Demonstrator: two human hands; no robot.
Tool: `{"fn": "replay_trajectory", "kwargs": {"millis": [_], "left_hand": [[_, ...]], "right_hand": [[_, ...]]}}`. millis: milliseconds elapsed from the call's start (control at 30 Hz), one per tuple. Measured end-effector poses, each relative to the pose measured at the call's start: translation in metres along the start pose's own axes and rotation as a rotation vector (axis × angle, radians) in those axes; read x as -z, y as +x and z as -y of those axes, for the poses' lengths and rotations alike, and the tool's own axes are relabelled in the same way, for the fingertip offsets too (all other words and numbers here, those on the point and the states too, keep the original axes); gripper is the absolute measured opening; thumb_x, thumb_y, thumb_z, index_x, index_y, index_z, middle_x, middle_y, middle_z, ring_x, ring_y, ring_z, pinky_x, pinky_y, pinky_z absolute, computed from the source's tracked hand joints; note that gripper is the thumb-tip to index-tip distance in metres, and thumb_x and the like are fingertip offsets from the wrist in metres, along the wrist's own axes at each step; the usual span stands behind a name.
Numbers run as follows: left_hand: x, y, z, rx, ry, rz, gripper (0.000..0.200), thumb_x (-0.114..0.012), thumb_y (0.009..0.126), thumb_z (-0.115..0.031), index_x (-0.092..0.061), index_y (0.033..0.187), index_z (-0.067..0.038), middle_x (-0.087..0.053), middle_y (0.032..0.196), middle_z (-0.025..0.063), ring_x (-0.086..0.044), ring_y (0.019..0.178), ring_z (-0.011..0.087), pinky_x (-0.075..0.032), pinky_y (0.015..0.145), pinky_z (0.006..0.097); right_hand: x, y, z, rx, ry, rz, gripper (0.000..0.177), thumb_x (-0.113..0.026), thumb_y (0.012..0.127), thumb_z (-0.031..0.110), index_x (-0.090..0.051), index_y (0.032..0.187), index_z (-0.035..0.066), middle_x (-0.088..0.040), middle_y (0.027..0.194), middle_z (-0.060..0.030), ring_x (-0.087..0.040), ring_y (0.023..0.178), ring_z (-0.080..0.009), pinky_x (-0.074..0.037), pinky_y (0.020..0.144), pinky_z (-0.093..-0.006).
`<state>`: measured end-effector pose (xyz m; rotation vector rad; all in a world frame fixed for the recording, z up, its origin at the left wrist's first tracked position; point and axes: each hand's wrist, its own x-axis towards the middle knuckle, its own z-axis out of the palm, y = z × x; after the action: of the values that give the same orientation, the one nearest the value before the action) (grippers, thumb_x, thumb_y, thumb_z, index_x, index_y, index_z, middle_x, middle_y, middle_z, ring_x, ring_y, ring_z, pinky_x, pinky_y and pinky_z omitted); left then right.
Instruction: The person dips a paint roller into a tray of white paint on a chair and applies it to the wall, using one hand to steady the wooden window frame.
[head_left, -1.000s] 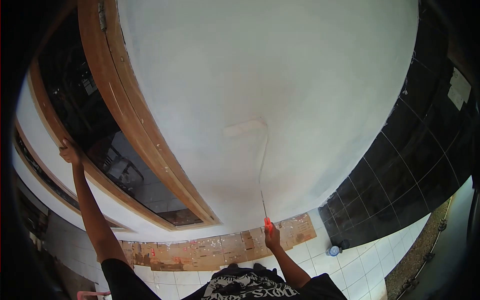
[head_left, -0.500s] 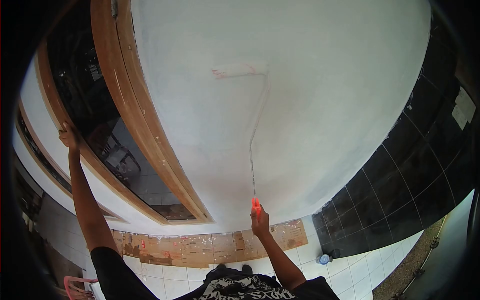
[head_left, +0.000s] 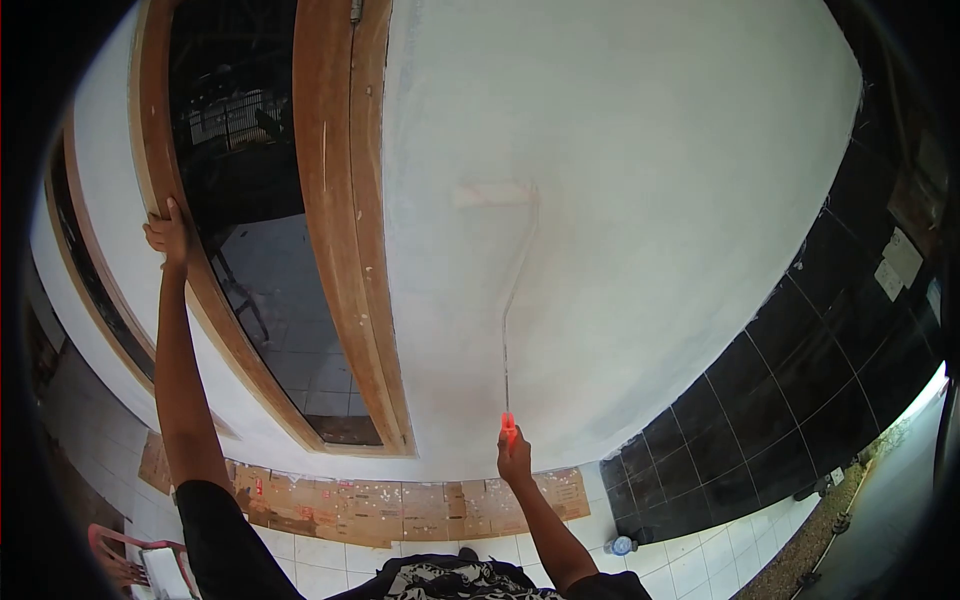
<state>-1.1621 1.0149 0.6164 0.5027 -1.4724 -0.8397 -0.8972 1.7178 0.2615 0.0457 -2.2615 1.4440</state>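
Observation:
My right hand point(head_left: 514, 456) is closed around the red-orange handle of a paint roller point(head_left: 508, 425). The roller's long thin wire rod bends upward, and its pale, pinkish sleeve point(head_left: 492, 193), blurred by motion, lies against the white wall point(head_left: 620, 250). On the left, raised high, my left hand point(head_left: 168, 234) grips the wooden frame point(head_left: 185, 262) of a dark glass opening, its thumb pointing up and its fingers curled at the wall side. Light brown wood jambs point(head_left: 345, 230) stand between that opening and the painted wall.
Paint-spotted cardboard point(head_left: 410, 510) covers the floor along the wall's foot. Black tiles point(head_left: 760, 420) border the wall on the right. A blue-and-white container point(head_left: 621, 545) stands on the white floor tiles at lower right. A red chair point(head_left: 120, 540) is at lower left.
The view has shifted, bringing the frame and jambs rightward. The roller sleeve sits lower in view and is more blurred. Both hands keep their holds.

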Motion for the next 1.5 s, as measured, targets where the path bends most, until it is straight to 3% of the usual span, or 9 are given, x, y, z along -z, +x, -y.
{"fn": "replay_trajectory", "kwargs": {"millis": [67,133,600,667,833,933,1100,1267,1500], "left_hand": [[0.010,-0.007,0.002,-0.242,0.061,-0.078,0.111,-0.046,0.081,-0.082,-0.022,0.148,0.003,-0.005,0.157,0.0279,0.003,0.146,0.0428,-0.005,0.115,0.0605],[0.025,-0.020,-0.007,-0.250,0.076,-0.089,0.112,-0.050,0.080,-0.081,-0.023,0.147,0.005,-0.006,0.157,0.0254,0.005,0.147,0.0382,-0.001,0.112,0.0659],[0.063,-0.061,-0.039,-0.397,0.033,-0.136,0.083,-0.050,0.093,-0.059,-0.026,0.149,-0.003,-0.020,0.158,0.0143,-0.018,0.147,0.0332,-0.008,0.109,0.0700],[0.063,-0.061,-0.039,-0.400,0.016,-0.148,0.082,-0.049,0.093,-0.059,-0.026,0.149,-0.003,-0.021,0.158,0.0135,-0.018,0.147,0.0324,-0.008,0.110,0.0697],[0.066,-0.061,-0.041,-0.382,-0.002,-0.138,0.080,-0.048,0.094,-0.057,-0.026,0.149,-0.004,-0.021,0.159,0.0121,-0.017,0.147,0.0315,-0.007,0.110,0.0697],[0.068,-0.061,-0.044,-0.370,-0.020,-0.142,0.078,-0.047,0.094,-0.055,-0.027,0.148,-0.004,-0.021,0.159,0.0121,-0.017,0.148,0.0314,-0.006,0.110,0.0697],[0.068,-0.061,-0.044,-0.383,-0.019,-0.151,0.078,-0.042,0.095,-0.058,-0.028,0.148,-0.002,-0.023,0.158,0.0158,-0.019,0.147,0.0326,-0.007,0.110,0.0695],[0.069,-0.063,-0.045,-0.405,-0.054,-0.159,0.075,-0.041,0.097,-0.055,-0.028,0.149,-0.002,-0.022,0.159,0.0148,-0.019,0.147,0.0329,0.003,0.107,0.0729],[0.069,-0.062,-0.043,-0.426,-0.043,-0.149,0.071,-0.045,0.097,-0.047,-0.028,0.148,-0.001,-0.020,0.159,0.0154,-0.016,0.148,0.0342,0.010,0.102,0.0763]], "right_hand": [[-0.008,0.038,0.053,0.031,0.004,-0.027,0.043,-0.044,0.101,0.042,-0.054,0.100,-0.001,-0.058,0.064,-0.0185,-0.060,0.059,-0.0377,-0.043,0.053,-0.0438],[-0.014,0.052,0.098,0.039,0.020,-0.041,0.051,-0.042,0.103,0.042,-0.054,0.124,-0.003,-0.049,0.064,-0.0015,-0.048,0.056,-0.0102,-0.041,0.053,-0.0283],[-0.065,0.038,0.173,-0.001,0.124,-0.178,0.060,-0.041,0.104,0.043,-0.037,0.147,0.002,-0.044,0.067,0.0043,-0.043,0.053,-0.0050,-0.042,0.049,-0.0226],[-0.060,0.075,0.224,-0.018,0.205,-0.248,0.042,-0.042,0.104,0.043,-0.049,0.092,0.004,-0.046,0.063,0.0008,-0.044,0.053,-0.0081,-0.041,0.051,-0.0269],[-0.085,0.079,0.243,-0.080,0.297,-0.185,0.042,-0.041,0.104,0.047,-0.046,0.092,0.006,-0.043,0.065,0.0028,-0.043,0.053,-0.0068,-0.041,0.049,-0.0248],[-0.119,0.026,0.196,-0.038,0.223,-0.215,0.067,-0.040,0.103,0.050,-0.035,0.148,0.001,-0.042,0.067,0.0044,-0.043,0.055,-0.0054,-0.041,0.051,-0.0239],[-0.135,-0.014,0.174,-0.104,0.212,-0.217,0.065,-0.040,0.103,0.049,-0.036,0.149,0.004,-0.042,0.067,0.0047,-0.043,0.055,-0.0051,-0.040,0.052,-0.0232],[-0.094,0.075,0.260,-0.073,0.199,-0.294,0.042,-0.040,0.104,0.045,-0.047,0.089,0.006,-0.046,0.063,0.0007,-0.045,0.052,-0.0080,-0.042,0.048,-0.0262],[-0.126,0.044,0.217,-0.041,0.247,-0.311,0.045,-0.040,0.103,0.050,-0.051,0.097,0.007,-0.038,0.062,0.0051,-0.038,0.047,-0.0053,-0.038,0.043,-0.0233]]}}
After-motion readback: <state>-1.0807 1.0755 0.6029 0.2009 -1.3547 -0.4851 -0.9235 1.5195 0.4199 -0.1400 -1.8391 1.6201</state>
